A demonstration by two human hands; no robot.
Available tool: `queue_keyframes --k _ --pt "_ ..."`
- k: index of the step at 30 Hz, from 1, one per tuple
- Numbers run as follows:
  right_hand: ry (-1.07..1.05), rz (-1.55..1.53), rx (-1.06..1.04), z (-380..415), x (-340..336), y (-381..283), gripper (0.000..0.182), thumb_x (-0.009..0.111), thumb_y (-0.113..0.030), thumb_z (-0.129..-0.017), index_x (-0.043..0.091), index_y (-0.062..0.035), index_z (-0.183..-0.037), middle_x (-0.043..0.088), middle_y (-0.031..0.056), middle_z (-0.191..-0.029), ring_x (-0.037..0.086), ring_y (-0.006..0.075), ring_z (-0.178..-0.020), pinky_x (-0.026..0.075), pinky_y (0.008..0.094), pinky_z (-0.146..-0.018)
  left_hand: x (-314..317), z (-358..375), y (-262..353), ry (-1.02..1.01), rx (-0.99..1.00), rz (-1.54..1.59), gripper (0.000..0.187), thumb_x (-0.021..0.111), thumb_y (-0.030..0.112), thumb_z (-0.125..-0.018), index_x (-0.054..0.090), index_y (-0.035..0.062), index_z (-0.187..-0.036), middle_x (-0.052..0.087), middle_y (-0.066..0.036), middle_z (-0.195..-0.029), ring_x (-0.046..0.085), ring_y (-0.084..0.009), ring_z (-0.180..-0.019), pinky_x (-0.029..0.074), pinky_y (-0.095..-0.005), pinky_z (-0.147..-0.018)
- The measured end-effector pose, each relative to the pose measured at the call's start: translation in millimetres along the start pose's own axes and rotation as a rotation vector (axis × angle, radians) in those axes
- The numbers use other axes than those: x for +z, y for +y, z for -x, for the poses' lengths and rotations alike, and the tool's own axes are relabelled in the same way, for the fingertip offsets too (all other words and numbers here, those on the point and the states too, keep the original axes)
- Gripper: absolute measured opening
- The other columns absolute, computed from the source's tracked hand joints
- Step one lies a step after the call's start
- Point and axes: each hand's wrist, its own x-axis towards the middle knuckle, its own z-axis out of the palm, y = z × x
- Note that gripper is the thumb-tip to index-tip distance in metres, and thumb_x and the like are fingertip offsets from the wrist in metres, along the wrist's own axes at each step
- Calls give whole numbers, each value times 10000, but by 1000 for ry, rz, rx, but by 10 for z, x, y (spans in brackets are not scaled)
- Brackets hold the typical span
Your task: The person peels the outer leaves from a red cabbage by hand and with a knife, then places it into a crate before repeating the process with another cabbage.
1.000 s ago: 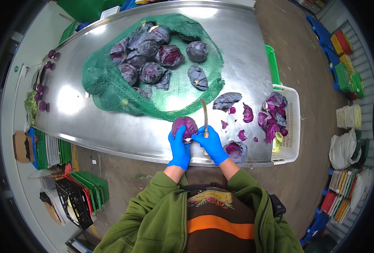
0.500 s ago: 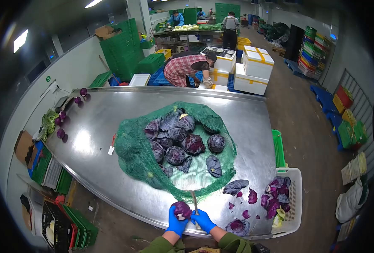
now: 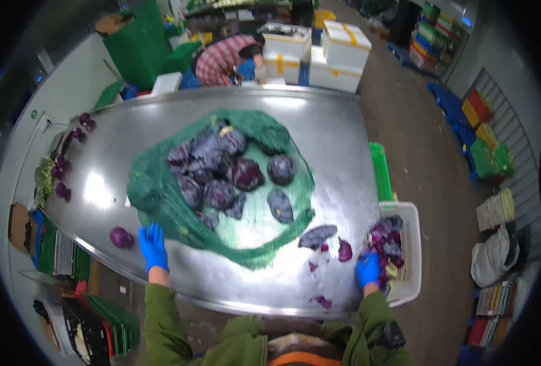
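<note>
Bare of its outer leaves, a purple cabbage (image 3: 121, 238) lies on the steel table at the left front. Just right of it is my left hand (image 3: 153, 246) in a blue glove, fingers stretched and holding nothing. My right hand (image 3: 368, 269), also gloved, reaches to the near-left side of a white crate (image 3: 411, 244), against purple cabbage leaves (image 3: 387, 235). Its fingers are blurred and partly hidden, and the knife cannot be made out. Several dark cabbages (image 3: 220, 194) rest on a green mesh bag (image 3: 154, 183) mid-table.
Loose leaf pieces (image 3: 344, 250) and a large leaf (image 3: 317, 236) lie between bag and crate. Small purple cabbages (image 3: 60, 190) line the left edge. Beyond the table a person (image 3: 225, 58) bends beside white foam boxes (image 3: 345, 46). A green crate (image 3: 380, 171) stands at the right.
My left hand has moved left and let go of the cabbage. My right hand has gone right to the white crate. The big leaf by the front edge is gone from its spot.
</note>
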Motion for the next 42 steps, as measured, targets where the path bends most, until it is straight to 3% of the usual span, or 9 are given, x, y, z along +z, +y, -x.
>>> queue_keyframes --k 2,4,7,14,20,22,30,35,42 --pt "272 124 205 -397 -315 202 294 578 -158 -857 609 10 -1097 656 267 -1026 624 444 -989 477 494 -887 588 341 -301 -273 -1 -259 402 541 275 -987 520 57 -1324 599 -148 -1270 577 -310 -1152 484 -426 -990" --pt "478 90 278 -667 -459 581 353 598 -155 -868 592 29 -1169 649 256 -1092 617 423 -1018 487 467 -877 681 157 -1001 -727 546 -1069 388 515 217 -1004 494 12 -1333 608 -162 -1224 622 -260 -1101 535 -370 -914" --pt "757 -141 117 -649 -624 566 374 604 -162 -896 574 54 -1201 652 227 -1067 625 356 -975 488 425 -866 1713 811 -1499 -707 -145 -708 410 625 194 -947 534 -3 -1296 635 -135 -1184 638 -243 -1063 538 -341 -879" --pt "199 -735 406 246 -221 -135 220 664 -162 -917 653 -90 -1124 654 19 -835 510 51 -549 421 218 -485 3104 584 -3011 -702 279 -1423 1215 885 549 -579 293 -9 -1483 441 -284 -1385 438 -394 -1297 353 -458 -1107" --pt "-170 -810 333 609 -77 -520 209 686 -109 -897 649 -69 -1098 646 11 -856 543 67 -604 452 228 -527 2919 818 -3238 -584 207 -1210 1061 921 393 -596 334 34 -1403 425 -260 -1370 480 -375 -1235 416 -434 -1065" --pt "-283 -808 345 613 -208 -645 187 664 -100 -914 614 -64 -1090 607 -6 -840 554 72 -654 468 238 -576 2747 1392 -2849 -859 -193 -730 980 910 260 -653 325 35 -1406 458 -193 -1354 505 -311 -1226 439 -394 -1056" --pt "-361 -842 141 955 -271 -573 198 618 -146 -934 561 -64 -1104 618 69 -851 635 200 -762 510 324 -686 1434 3151 -2562 -1134 -453 -931 1004 941 184 -595 322 39 -1372 462 -126 -1286 515 -233 -1190 458 -363 -1022" --pt "-346 -212 -70 1126 -287 -575 207 563 -268 -948 582 -91 -1054 680 182 -861 653 394 -764 508 484 -649 1009 3202 -2693 -1279 -125 -1173 1073 958 317 -554 315 5 -1354 378 -145 -1287 447 -273 -1217 396 -383 -1060" --pt "-396 -166 -78 1140 -409 -646 162 572 -243 -937 566 -87 -981 664 170 -846 652 378 -750 494 495 -632 1080 3188 -2674 -1330 -111 -1249 1073 935 269 -585 276 14 -1392 403 -165 -1311 475 -270 -1221 409 -385 -1064"
